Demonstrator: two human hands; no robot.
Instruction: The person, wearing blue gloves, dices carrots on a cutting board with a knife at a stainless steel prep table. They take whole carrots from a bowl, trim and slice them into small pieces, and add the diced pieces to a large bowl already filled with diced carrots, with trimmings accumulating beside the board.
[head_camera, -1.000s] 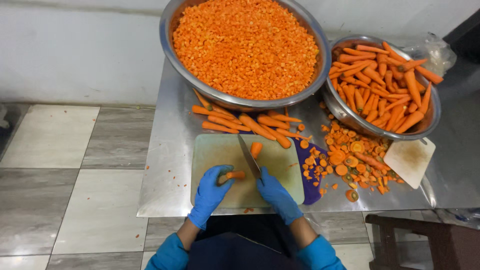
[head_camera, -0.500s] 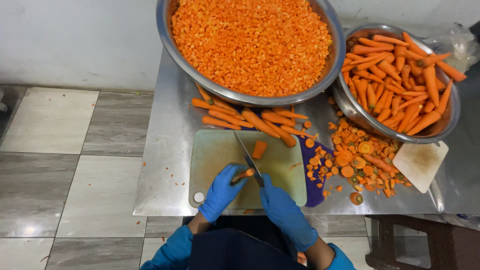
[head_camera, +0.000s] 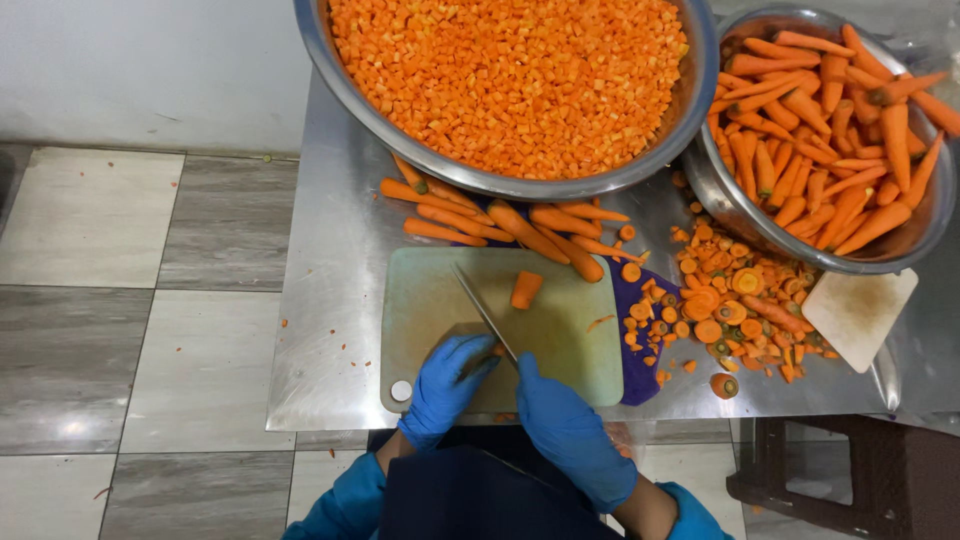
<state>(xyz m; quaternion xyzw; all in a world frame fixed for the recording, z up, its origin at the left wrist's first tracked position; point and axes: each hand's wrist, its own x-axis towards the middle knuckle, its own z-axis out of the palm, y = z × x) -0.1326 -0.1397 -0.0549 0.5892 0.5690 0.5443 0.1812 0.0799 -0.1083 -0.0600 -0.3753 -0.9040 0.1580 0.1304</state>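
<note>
Pressing down on the pale green cutting board (head_camera: 430, 300), the blue-gloved left hand (head_camera: 447, 385) curls over something mostly hidden; whether it grips anything cannot be told. Just right, the right hand (head_camera: 565, 425) is closed around the handle of a knife (head_camera: 484, 313), blade angled up-left across the board. A carrot chunk (head_camera: 525, 289) lies beside the blade. Carrot trimmings (head_camera: 730, 310) are heaped further right.

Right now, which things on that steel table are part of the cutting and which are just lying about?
In use:
- left hand, steadying a carrot piece that is mostly hidden
- right hand holding the knife
- green cutting board
- carrot chunk on the board

Lying about:
- carrot trimmings
- small white board
- purple mat
</note>
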